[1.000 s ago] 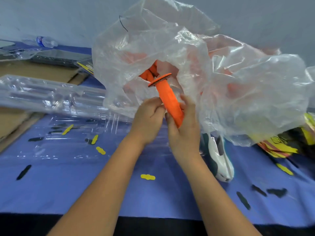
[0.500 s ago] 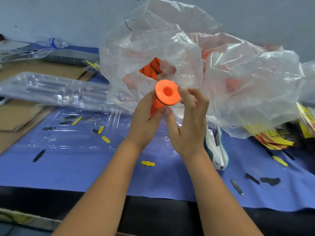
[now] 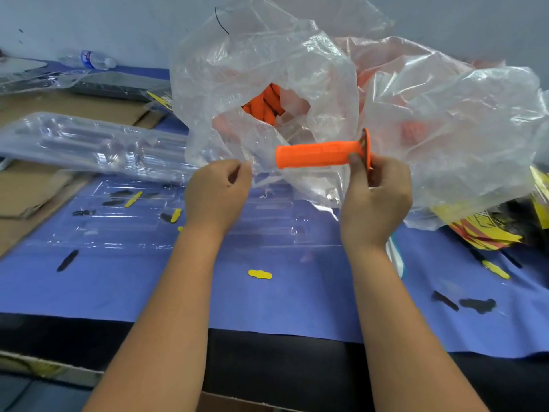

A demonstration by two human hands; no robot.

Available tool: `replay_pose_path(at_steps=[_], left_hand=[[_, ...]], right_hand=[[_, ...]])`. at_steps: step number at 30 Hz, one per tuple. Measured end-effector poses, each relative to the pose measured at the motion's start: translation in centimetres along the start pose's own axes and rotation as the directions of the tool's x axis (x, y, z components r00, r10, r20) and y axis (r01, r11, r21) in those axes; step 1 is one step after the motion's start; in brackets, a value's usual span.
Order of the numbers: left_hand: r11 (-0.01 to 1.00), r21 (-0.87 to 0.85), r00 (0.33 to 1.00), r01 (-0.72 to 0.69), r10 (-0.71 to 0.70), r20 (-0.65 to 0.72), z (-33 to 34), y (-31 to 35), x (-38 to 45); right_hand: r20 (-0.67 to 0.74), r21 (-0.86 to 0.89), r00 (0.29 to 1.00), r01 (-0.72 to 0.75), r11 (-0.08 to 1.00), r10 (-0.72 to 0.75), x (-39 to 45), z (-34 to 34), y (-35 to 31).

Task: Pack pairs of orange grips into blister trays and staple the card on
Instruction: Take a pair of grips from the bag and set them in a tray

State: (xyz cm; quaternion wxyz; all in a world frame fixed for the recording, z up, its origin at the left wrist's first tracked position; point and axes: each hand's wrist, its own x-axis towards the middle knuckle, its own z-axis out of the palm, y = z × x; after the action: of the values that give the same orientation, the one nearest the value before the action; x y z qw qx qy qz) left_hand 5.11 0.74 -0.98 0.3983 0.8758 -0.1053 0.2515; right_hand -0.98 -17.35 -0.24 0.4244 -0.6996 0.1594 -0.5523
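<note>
One orange grip (image 3: 316, 154) is in my right hand (image 3: 375, 200), pinched at its flanged end between thumb and fingers and held level above the blue table (image 3: 178, 289). My left hand (image 3: 218, 193), just left of the grip's free end, has its fingers curled; it looks to be pinching the edge of the clear plastic bag (image 3: 267, 84), though I cannot tell for sure. With only the flange pinched, the long body could tip and slip out, dropping among the yellow and black scraps below the grip. An open blister tray (image 3: 124, 221) lies flat on the table beneath and to the left of the grip; seating it skewed there would probably stop the tray closing. A tray stack (image 3: 74, 141) sits further left. Behind the grip, the bag holds more orange grips (image 3: 263, 104); a tug from my left hand might spill them. Right of the grip lie the printed cards (image 3: 487, 227), not yet stapled.
</note>
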Motion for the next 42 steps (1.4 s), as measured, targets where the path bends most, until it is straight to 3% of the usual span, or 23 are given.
replay_pose_path(at_steps=[3, 6, 9, 11, 14, 18, 20, 24, 27, 30, 32, 33, 35, 37, 42], left_hand=[[0.985, 0.172, 0.987, 0.019, -0.046, 0.157, 0.1, -0.7, 0.1], [0.983, 0.178, 0.972, -0.042, -0.001, 0.236, 0.2, -0.6, 0.0], [0.988, 0.153, 0.964, 0.001, -0.042, 0.264, 0.5, -0.7, 0.1], [0.989, -0.026, 0.954, 0.146, -0.134, 0.268, 0.6, -0.5, 0.0], [0.886, -0.317, 0.937, 0.338, -0.285, 0.202, 0.8, -0.3, 0.3], [0.651, -0.616, 0.885, 0.443, -0.428, 0.184, 0.3, -0.8, 1.1], [0.604, -0.663, 0.886, 0.441, -0.410, 0.215, 0.3, -1.1, 1.2], [0.657, -0.622, 0.901, 0.426, -0.370, 0.226, 0.7, -1.1, 1.0], [0.664, -0.610, 0.898, 0.433, -0.378, 0.226, 0.8, -1.2, 1.1], [0.703, -0.563, 0.899, 0.435, -0.376, 0.225, 0.7, -0.9, 1.0], [0.784, -0.474, 0.916, 0.402, -0.349, 0.199, 0.9, -0.6, 0.6], [0.868, -0.365, 0.941, 0.337, -0.299, 0.160, 1.1, -0.6, 0.4], [0.994, 0.016, 0.988, 0.109, -0.111, 0.105, 1.8, -0.5, -0.2], [0.959, 0.277, 0.989, -0.062, 0.020, 0.149, 2.6, -0.1, -0.8], [0.896, 0.398, 0.957, -0.195, 0.084, 0.279, 3.8, 1.0, -1.7]], right_hand=[[0.004, 0.008, 0.988, -0.152, 0.988, 0.152, 0.4, 0.0, 0.6], [0.040, -0.012, 0.985, -0.169, 0.986, 0.169, 0.4, 0.1, 0.7], [0.125, -0.006, 0.982, -0.145, 0.989, 0.144, -0.2, 0.5, 0.2], [0.200, -0.022, 0.974, -0.102, 0.995, 0.104, -0.9, 0.8, -0.1], [0.314, -0.080, 0.948, -0.032, 0.996, 0.056, -2.0, 1.5, -0.2], [0.441, -0.146, 0.889, -0.064, 0.987, 0.123, -2.4, 2.0, 0.3], [0.474, -0.185, 0.870, -0.054, 0.981, 0.137, -2.4, 1.9, 0.5], [0.506, -0.204, 0.858, 0.018, 0.979, 0.090, -3.0, 2.0, 0.3], [0.523, -0.317, 0.845, 0.073, 0.946, 0.110, -3.3, 2.2, 0.1], [0.562, -0.466, 0.816, 0.176, 0.867, 0.136, -3.1, 2.1, 0.3], [0.577, -0.525, 0.803, 0.226, 0.820, 0.148, -2.9, 2.0, 0.3], [0.580, -0.547, 0.801, 0.247, 0.800, 0.150, -2.9, 2.0, 0.3], [0.584, -0.576, 0.800, 0.292, 0.763, 0.135, -3.0, 2.0, 0.1], [0.585, -0.592, 0.803, 0.328, 0.736, 0.113, -3.3, 2.1, -0.2], [0.601, -0.596, 0.780, 0.291, 0.748, 0.175, -3.1, 2.0, -0.2]])
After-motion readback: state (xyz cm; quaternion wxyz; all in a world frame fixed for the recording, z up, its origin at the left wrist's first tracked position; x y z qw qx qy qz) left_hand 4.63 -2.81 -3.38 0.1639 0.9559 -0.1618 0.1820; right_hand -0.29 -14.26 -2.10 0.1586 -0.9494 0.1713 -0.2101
